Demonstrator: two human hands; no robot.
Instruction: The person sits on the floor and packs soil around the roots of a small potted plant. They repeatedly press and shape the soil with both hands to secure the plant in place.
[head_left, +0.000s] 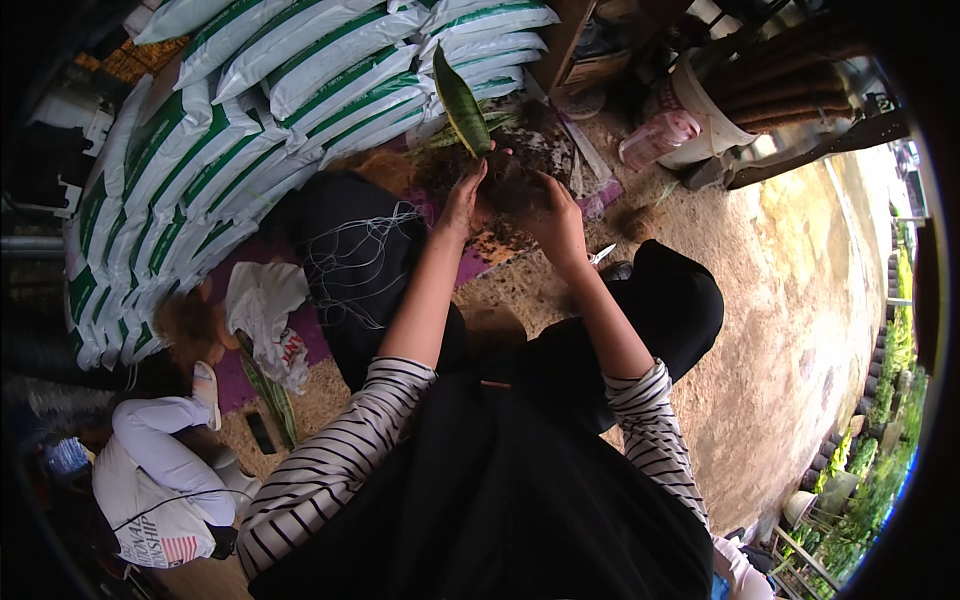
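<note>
Both hands cup a dark ball of soil and fibre (516, 191), from which a snake plant leaf (459, 101) stands up. My left hand (466, 201) supports its left side, close to the leaf's base. Around the right side curl the fingers of my right hand (559, 221). Loose soil (506, 234) lies scattered below the ball on a purple mat (471, 266). Partly hidden by my right wrist, a pair of scissors (602, 255) rests on the ground. Thin pale string (367, 255) is tangled over my left knee.
White-and-green sacks (337, 82) are stacked ahead and left. A bucket (701, 112) with brown fibre poles and a pink plastic package (660, 139) stand ahead right. At left are a plastic bag (262, 311), another snake plant leaf (271, 390), a phone (260, 433) and a seated person (161, 465).
</note>
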